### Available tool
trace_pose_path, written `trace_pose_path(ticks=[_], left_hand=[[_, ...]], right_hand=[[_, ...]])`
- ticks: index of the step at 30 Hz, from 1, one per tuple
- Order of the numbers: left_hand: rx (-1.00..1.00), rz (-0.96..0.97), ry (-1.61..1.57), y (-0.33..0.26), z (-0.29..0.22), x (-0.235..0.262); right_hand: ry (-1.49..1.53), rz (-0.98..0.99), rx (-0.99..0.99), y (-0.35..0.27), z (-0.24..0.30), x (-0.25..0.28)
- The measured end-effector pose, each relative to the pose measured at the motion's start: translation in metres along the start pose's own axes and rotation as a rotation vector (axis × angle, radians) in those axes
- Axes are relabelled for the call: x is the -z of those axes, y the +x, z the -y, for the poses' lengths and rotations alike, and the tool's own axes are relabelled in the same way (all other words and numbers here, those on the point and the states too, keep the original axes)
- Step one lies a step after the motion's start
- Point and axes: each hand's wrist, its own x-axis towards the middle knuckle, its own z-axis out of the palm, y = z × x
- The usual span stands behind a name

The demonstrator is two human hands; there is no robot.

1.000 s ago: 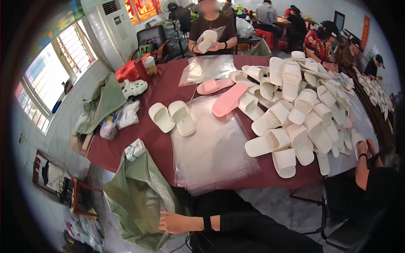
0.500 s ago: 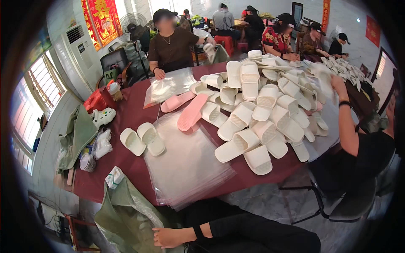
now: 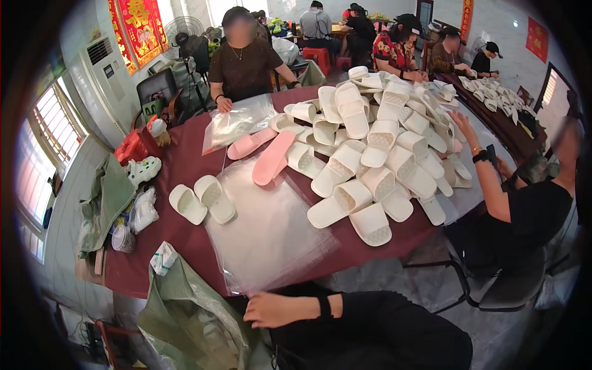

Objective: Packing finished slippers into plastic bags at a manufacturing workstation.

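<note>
Since a second ago view swung right, hand (image 3: 271,309) drifted right | fingers loosely curled, holding nothing, by green sack (image 3: 185,320) | clear bags (image 3: 265,228) on bench (image 3: 185,169) above, slipper pair (image 3: 202,199) beside | advice: pinch one bag's edge.

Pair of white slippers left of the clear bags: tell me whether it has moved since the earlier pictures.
No. The pair of white slippers still lies just left of the clear bags on the red table; only the camera turned.
</note>
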Motion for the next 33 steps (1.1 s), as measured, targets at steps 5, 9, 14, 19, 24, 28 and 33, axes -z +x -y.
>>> trace_pose_path(ticks=[5, 9, 14, 19, 24, 28, 33], left_hand=[[-0.039, -0.055, 0.023, -0.009, -0.006, -0.005], [-0.078, -0.088, 0.057, -0.012, -0.008, 0.001], [0.113, -0.274, -0.201, 0.015, -0.048, 0.046], [-0.066, -0.835, 0.328, 0.12, -0.205, 0.15], [-0.208, -1.0, 0.639, 0.202, -0.195, 0.18], [-0.07, -0.98, 0.886, 0.236, -0.172, 0.176], [-0.008, -0.961, 0.784, 0.243, -0.18, 0.172]], right_hand=[[-0.106, -0.228, -0.084, -0.042, -0.027, 0.02], [-0.225, -0.312, -0.288, -0.082, -0.032, 0.047], [-0.4, -0.51, -0.498, -0.125, -0.037, 0.113], [-0.598, -0.935, -0.836, -0.191, -0.092, 0.196], [-0.699, -1.164, -1.191, -0.214, -0.153, 0.26], [-0.686, -1.19, -1.322, -0.228, -0.186, 0.282], [-0.876, -1.094, -1.335, -0.27, -0.219, 0.31]])
